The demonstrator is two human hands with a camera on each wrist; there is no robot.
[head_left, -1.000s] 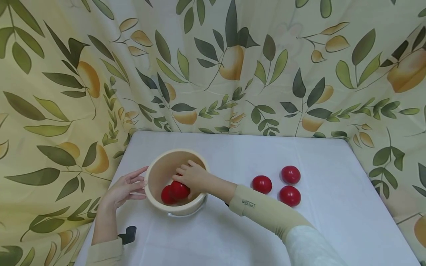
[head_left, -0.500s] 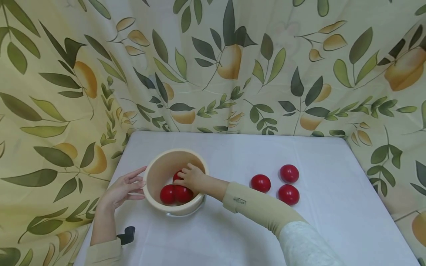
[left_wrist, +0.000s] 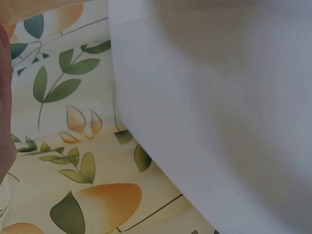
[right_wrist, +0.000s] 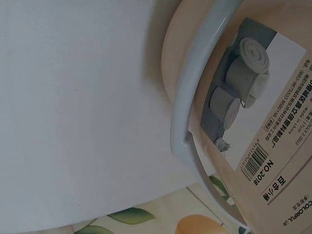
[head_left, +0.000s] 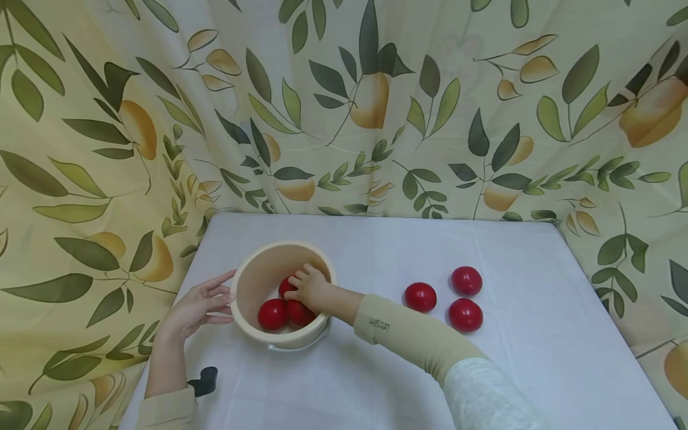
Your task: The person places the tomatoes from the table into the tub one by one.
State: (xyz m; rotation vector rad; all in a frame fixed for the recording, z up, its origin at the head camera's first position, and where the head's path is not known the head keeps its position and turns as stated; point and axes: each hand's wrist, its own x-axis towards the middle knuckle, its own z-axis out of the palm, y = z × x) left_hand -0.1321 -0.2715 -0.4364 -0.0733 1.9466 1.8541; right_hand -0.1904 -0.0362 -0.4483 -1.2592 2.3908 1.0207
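Observation:
A cream bucket [head_left: 249, 331] stands on the white table, several red balls nearby. Inside it, at the bottom, are three shiny red balls, one in front on the left [head_left: 272, 314], one beside it [head_left: 300, 313], and one behind [head_left: 286, 288]. My right hand [head_left: 313, 288] reaches in over the right rim, fingers loosely spread over the balls and partly covering two of them; contact is hard to tell. My left hand [head_left: 201, 306] rests its fairly straight fingers against the bucket's left side. The right wrist view shows the bucket's printed label [right_wrist: 263, 117] and pale handle [right_wrist: 195, 73].
Right of the bucket lie three more red balls: one nearer [head_left: 420, 297], one at the back [head_left: 466, 280] and one in front [head_left: 465, 315]. A leaf-patterned curtain [head_left: 344, 161] borders the white table [head_left: 376, 376] behind and at the sides.
My right hand has let go of a red ball inside the bucket and drawn slightly right, uncovering a third ball. One ball has rolled a little rightward. The left hand stays put.

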